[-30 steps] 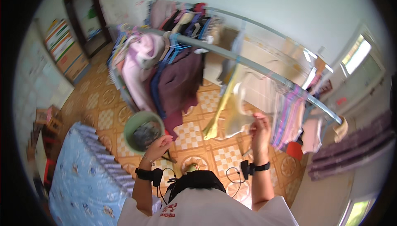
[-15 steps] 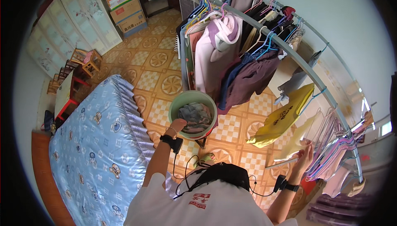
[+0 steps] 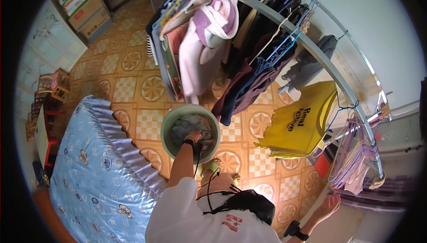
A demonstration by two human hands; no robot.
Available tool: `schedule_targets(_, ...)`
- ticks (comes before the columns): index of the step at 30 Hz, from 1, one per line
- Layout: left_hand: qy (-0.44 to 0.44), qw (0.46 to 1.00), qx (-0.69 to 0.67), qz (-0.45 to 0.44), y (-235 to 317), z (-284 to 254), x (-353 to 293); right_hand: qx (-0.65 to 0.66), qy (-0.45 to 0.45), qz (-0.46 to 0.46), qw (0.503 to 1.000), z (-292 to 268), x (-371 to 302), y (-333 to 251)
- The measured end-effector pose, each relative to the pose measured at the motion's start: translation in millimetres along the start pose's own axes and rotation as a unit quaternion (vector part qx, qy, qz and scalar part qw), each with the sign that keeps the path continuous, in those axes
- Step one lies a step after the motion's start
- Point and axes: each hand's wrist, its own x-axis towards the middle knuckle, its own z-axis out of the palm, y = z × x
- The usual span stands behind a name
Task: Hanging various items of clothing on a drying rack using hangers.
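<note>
My left hand (image 3: 194, 136) reaches down into a round green tub (image 3: 166, 130), touching the damp-looking grey and pinkish clothes (image 3: 183, 126) in it. Its fingers are partly lost among the cloth. Out to the right, my right hand (image 3: 329, 204) is raised with nothing in it, its fingers loosely stretched. The closest thing to it is a bunch of pink and purple hangers (image 3: 356, 156) on the clothes rack (image 3: 329, 66). A yellow printed shirt (image 3: 296, 120) hangs from a blue hanger between the tub and that bunch.
Several garments, among them a pale pink hooded robe (image 3: 200, 49) and dark trousers (image 3: 249, 85), crowd the rack beyond the tub. A bed with a blue patterned cover (image 3: 95, 167) stands at left. Farther back are a wooden chair (image 3: 57, 87) and stacked cardboard boxes (image 3: 84, 14).
My left hand has gone from the tub's rim down into the clothes. My right hand has dropped away from the hangers. The view has shifted, and the yellow shirt has swung round.
</note>
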Motion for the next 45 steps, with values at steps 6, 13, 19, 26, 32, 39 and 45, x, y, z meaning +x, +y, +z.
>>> schedule_targets(6,0.013,0.997,0.073,0.001,-31,39,36,0.009,-0.031,0.065,0.997,0,-6,-17)
schedule_targets(13,-0.152,0.942,0.300,-0.018,7,58,-4,0.014,-0.072,0.093,0.993,10,-5,-36)
schedule_targets(19,0.084,0.954,0.275,-0.082,6,29,-39,0.082,-0.111,0.090,0.986,23,7,-50)
schedule_targets(26,-0.017,0.989,-0.128,0.079,79,-84,-124,0.222,-0.283,0.161,0.919,47,-2,-96)
schedule_targets(32,-0.111,0.692,-0.663,0.263,180,-129,-245,0.282,-0.525,0.070,0.800,74,-8,-160)
schedule_targets(39,-0.480,0.376,-0.774,0.170,295,-79,-286,0.476,-0.500,-0.049,0.722,71,-7,-191)
schedule_targets(45,-0.268,0.762,-0.430,0.404,294,-25,-295,0.624,-0.410,0.236,0.623,33,-4,-135)
